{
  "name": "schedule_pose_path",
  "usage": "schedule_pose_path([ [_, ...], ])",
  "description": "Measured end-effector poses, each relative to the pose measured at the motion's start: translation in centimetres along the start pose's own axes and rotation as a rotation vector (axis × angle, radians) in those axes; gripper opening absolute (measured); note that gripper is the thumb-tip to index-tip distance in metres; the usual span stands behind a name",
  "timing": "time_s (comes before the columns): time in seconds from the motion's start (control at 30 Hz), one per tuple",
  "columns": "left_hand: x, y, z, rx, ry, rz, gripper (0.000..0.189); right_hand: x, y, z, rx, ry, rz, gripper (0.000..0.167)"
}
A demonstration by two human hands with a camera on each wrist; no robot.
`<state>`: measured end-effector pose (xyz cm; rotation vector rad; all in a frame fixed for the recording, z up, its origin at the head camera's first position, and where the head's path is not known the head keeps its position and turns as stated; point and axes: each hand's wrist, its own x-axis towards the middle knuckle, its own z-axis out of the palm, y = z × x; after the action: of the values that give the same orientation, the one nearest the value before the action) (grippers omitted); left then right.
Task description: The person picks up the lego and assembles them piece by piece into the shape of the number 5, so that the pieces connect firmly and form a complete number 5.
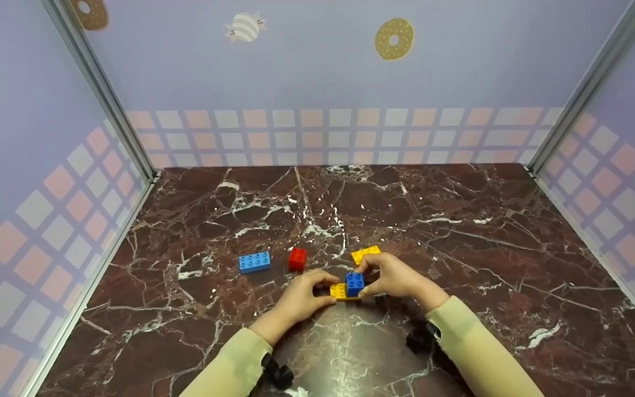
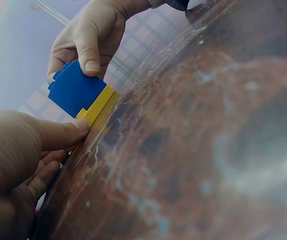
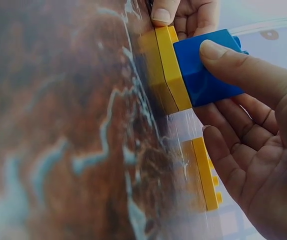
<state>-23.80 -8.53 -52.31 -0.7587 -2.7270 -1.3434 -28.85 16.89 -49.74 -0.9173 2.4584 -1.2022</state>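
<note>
A dark blue brick (image 1: 355, 284) sits on the right part of a flat yellow brick (image 1: 338, 291) low on the table. My right hand (image 1: 397, 277) pinches the blue brick between thumb and fingers; the right wrist view shows the thumb across the side of the blue brick (image 3: 203, 75). My left hand (image 1: 302, 298) holds the left end of the yellow brick, with the thumb on its near edge in the left wrist view, beside the yellow brick (image 2: 96, 107). Studs on the yellow brick's left part show in the head view.
Behind the right hand lies a second flat yellow brick (image 1: 365, 254). A red brick (image 1: 297, 259) and a light blue brick (image 1: 254, 262) lie beyond the left hand. Patterned panels (image 1: 339, 66) border the marbled table (image 1: 461, 231) at the back and sides.
</note>
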Motion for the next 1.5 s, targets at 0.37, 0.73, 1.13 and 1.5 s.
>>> schedule_pose_path([
  [0.37,-0.02,-0.14,0.06,0.004,-0.002,-0.008,0.035,0.01,-0.02,0.13,0.017,-0.004,0.002,0.033],
  [0.73,0.09,0.07,0.01,0.001,0.003,-0.004,0.034,-0.06,-0.4,-0.03,-0.015,-0.006,-0.007,0.033],
  [1.13,0.06,0.03,-0.01,0.0,0.006,0.006,0.034,-0.06,-0.22,0.03,-0.011,-0.008,0.003,0.033],
  [1.5,0.07,0.35,-0.44,-0.017,-0.041,-0.008,0.037,-0.11,-0.28,0.02,-0.008,-0.007,0.004,0.033],
])
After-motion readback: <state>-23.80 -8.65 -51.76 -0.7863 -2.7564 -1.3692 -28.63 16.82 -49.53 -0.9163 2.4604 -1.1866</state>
